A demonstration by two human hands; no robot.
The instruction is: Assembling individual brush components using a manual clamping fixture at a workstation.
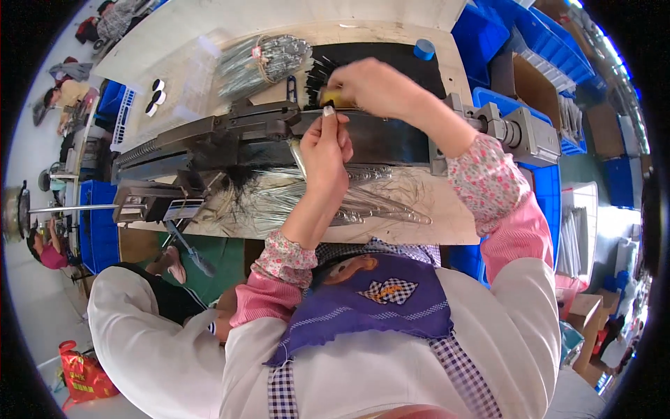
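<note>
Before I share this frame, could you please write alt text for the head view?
A person's bare left hand and right hand are close together at a long dark machine on a wooden bench, beside a small yellow item. A tied bundle of thin silvery strands lies beyond the machine; loose silvery strands lie on the near side.

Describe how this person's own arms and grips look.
The left grip and right grip are ungloved. On each side, a pink striped sleeve runs into a pale floral cuff printed with small pinkish blossoms.
</note>
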